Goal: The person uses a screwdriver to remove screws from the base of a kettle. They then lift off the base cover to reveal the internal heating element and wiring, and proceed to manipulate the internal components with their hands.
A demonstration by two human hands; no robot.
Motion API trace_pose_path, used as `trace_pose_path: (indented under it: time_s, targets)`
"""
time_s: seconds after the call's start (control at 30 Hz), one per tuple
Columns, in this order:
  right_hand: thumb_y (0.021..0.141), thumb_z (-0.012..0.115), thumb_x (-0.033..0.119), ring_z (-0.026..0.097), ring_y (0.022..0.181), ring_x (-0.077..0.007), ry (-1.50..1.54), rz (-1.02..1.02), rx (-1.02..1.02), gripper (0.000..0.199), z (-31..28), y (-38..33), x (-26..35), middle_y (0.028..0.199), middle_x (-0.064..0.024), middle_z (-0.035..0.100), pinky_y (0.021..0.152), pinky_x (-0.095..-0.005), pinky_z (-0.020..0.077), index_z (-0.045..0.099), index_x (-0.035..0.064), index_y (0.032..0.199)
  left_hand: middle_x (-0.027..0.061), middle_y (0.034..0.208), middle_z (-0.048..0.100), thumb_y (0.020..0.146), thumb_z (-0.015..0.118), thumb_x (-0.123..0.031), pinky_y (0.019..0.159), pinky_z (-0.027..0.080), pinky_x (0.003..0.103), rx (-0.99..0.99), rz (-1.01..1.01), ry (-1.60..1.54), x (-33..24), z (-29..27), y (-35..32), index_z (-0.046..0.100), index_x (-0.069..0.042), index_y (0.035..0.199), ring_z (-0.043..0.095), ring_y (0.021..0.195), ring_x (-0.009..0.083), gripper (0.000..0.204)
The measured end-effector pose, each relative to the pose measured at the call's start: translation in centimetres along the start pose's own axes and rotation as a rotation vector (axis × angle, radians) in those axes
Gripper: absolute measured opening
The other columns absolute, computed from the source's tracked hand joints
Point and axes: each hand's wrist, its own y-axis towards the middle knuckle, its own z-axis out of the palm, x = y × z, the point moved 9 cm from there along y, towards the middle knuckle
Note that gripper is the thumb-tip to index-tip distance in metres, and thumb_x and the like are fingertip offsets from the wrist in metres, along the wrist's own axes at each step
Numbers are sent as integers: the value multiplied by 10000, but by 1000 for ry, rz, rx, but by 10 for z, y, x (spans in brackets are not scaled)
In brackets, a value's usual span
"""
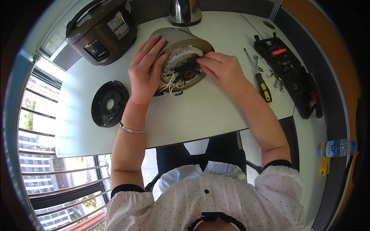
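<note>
An electric kettle lies on its side on the table, its uncovered underside facing me. Inside the rim a round black connector with copper-coloured rings sits against the metal bottom, and several white wires hang from it. My left hand steadies the kettle, fingers along its body and thumb at the rim. With thumb and fingertips pressed together, my right hand grips the connector's right edge; its fingers partly hide the spot. A round black base cover rests to the left of my left forearm.
A brown rice cooker stands at the back left, a shiny metal kettle at the back. On the right lie a yellow-black screwdriver, small loose bits and an open black tool case. A water bottle lies farther right.
</note>
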Motion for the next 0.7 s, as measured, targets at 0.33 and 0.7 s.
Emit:
trace_pose_path:
  time_s: [0.33,0.7]
  targets:
    - [765,704,98,626,646,-220,-10,119,-72,91,0,-3,-1,780,-34,609,545,-323,512,661,67,838,135,1183,650,838,667,-65,942,475,363,-3,-10,-6,1,0,0,681,-33,1108,605,1108,304,272]
    - [750,706,88,627,637,-218,-125,128,-78,98,0,-2,5,773,-39,601,534,-329,515,649,65,825,135,1183,649,836,670,-73,941,476,364,-7,-6,-2,0,0,-1,682,-36,1108,604,1111,301,274]
